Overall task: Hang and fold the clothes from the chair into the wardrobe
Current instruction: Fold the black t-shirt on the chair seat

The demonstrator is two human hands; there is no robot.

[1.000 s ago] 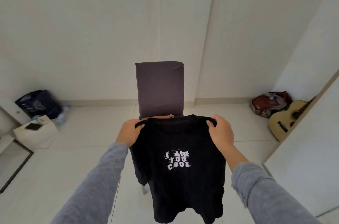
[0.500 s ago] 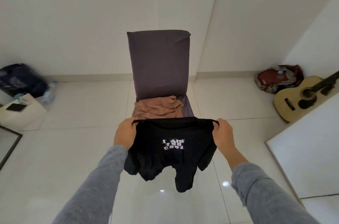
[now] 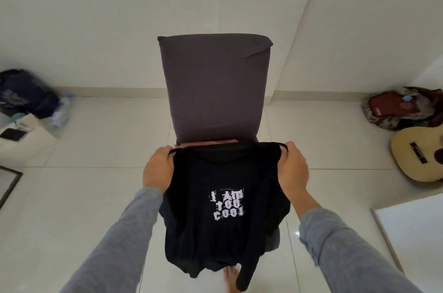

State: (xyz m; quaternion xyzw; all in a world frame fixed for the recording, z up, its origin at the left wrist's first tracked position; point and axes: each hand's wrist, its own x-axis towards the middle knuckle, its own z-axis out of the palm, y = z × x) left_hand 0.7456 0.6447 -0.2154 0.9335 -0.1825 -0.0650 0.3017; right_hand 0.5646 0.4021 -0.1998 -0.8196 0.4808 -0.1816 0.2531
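A black T-shirt (image 3: 215, 228) with white print "I AM TOO COOL" hangs in front of me, spread between both hands. My left hand (image 3: 158, 168) grips its left shoulder and my right hand (image 3: 292, 168) grips its right shoulder. Behind it stands the chair (image 3: 213, 86) with a dark purple-grey cover. A thin strip of brown clothing (image 3: 206, 143) on the seat shows just above the shirt's collar; the shirt hides the rest of the seat.
A guitar (image 3: 417, 156) lies on the floor at right beside a reddish bag (image 3: 400, 107). At left are a dark bag (image 3: 24, 93), a plastic bottle (image 3: 61, 110) and a white box (image 3: 21, 141) with a phone. A white panel (image 3: 412, 237) is at lower right. My bare foot (image 3: 231, 280) shows below the shirt.
The shirt, bunched and folded up half a second ago, now hangs down at full length again. My hands stay on its shoulders, and the view has tilted down closer to the chair.
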